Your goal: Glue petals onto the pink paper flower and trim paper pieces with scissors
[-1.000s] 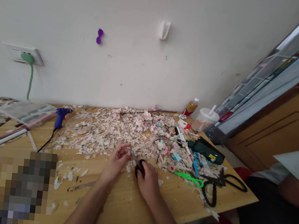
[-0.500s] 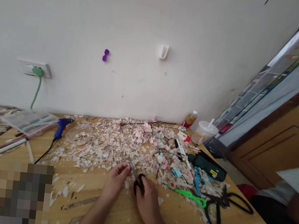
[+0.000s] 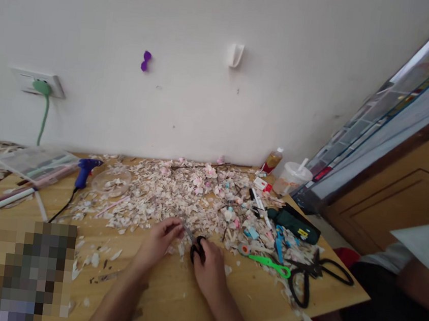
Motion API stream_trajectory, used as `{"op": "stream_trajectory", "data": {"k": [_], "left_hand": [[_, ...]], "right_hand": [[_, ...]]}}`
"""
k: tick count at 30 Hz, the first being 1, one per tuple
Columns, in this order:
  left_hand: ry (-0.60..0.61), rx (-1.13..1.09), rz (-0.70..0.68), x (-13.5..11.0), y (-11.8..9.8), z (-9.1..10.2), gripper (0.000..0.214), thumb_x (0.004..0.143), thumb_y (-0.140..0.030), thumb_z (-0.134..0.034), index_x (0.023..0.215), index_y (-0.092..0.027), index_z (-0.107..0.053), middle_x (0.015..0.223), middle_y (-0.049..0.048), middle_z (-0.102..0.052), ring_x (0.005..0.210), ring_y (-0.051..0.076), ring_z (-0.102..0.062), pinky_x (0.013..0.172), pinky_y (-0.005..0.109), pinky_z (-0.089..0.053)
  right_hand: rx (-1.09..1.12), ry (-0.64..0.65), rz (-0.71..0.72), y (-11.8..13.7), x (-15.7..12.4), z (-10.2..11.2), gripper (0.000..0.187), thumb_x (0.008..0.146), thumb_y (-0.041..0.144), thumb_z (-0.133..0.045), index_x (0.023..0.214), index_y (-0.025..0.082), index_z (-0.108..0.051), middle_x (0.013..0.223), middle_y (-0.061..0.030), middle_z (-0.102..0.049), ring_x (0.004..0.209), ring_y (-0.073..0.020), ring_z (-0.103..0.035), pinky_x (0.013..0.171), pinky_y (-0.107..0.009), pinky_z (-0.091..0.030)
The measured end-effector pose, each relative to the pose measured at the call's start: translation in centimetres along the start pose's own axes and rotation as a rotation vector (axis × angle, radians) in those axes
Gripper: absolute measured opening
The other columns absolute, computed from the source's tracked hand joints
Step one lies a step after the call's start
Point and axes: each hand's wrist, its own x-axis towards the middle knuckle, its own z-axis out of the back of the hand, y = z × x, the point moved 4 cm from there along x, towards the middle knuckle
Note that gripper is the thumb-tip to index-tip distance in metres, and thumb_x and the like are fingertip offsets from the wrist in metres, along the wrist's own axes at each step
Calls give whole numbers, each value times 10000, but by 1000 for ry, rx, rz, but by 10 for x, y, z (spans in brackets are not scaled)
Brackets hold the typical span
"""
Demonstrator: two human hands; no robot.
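My right hand (image 3: 211, 267) grips a pair of black-handled scissors (image 3: 198, 249) by the finger loops, with the blades pointing up and left. Close to the blade tips is my left hand (image 3: 162, 239), its thumb and fingers pinched together; whatever sits in that pinch is too small to make out. Both hands are over the near edge of a wide heap of pale petal-like scraps (image 3: 149, 202). Pink and white artificial blossoms (image 3: 199, 180) on a thin dark branch lie at the back of the heap.
Left on the wooden table (image 3: 169, 299) are a blue glue gun (image 3: 83, 172) and a clear round dish (image 3: 110, 183). On the right lie green scissors (image 3: 270, 263), large black shears (image 3: 316, 268), a dark green pouch (image 3: 295, 224), a lidded cup (image 3: 293, 179) and a bottle (image 3: 272, 160). A person sits at the right.
The whole view has shifted, so the table and wall fittings appear higher. Both hands keep their places by the scraps, with the scissors still in my right hand.
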Motion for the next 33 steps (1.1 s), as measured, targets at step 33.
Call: {"op": "stream_trajectory", "data": {"k": [33], "left_hand": [[-51, -344, 242, 2, 11, -3, 388, 516, -487, -866, 681, -170, -716, 661, -12, -695, 639, 127, -643, 724, 266, -526]], "right_hand": [[43, 31, -26, 1, 1, 2, 188, 834, 163, -517, 971, 187, -643, 929, -67, -677, 893, -236, -604, 835, -354, -390]]}}
